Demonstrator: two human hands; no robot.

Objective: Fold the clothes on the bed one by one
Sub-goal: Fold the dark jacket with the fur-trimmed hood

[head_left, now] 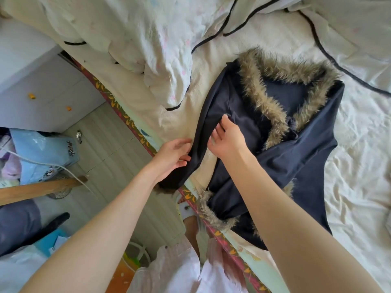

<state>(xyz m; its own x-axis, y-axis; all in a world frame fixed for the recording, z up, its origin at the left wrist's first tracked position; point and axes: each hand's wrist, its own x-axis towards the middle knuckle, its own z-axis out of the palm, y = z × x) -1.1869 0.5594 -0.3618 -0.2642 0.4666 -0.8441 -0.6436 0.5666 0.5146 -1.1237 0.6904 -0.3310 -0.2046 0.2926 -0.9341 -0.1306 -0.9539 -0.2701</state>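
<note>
Lying across the near side of the bed [349, 144], the dark navy coat [300, 149] is the biggest thing in front of me: its body is spread on the cream sheet, with a shaggy tan-and-brown fur trim [262, 96] looping round the hood and neckline. One long sleeve [203, 115] runs from the shoulder down toward the bed's edge, and its cuff hangs just over the patterned bed rail [131, 125]. More fur [211, 212] shows at the hem nearest me, also drooping over the edge.

My left hand [172, 155] grips the sleeve partway along, thumb and fingers curled round the fabric. My right hand [225, 136] rests on the coat beside the sleeve, fingers mostly straight and a little spread, their tips pushed into a fold of cloth; it has hold of nothing that I can see.

Behind the coat, a rumpled white duvet [131, 34] with dark piping and faint pastel print is heaped across the upper bed, close to the sleeve's top but not on it. Off the bed to my left are a pale wood-look floor [110, 144], a white cabinet [53, 98] with orange knobs, a light blue bag [42, 151] and a white cable [63, 168].
</note>
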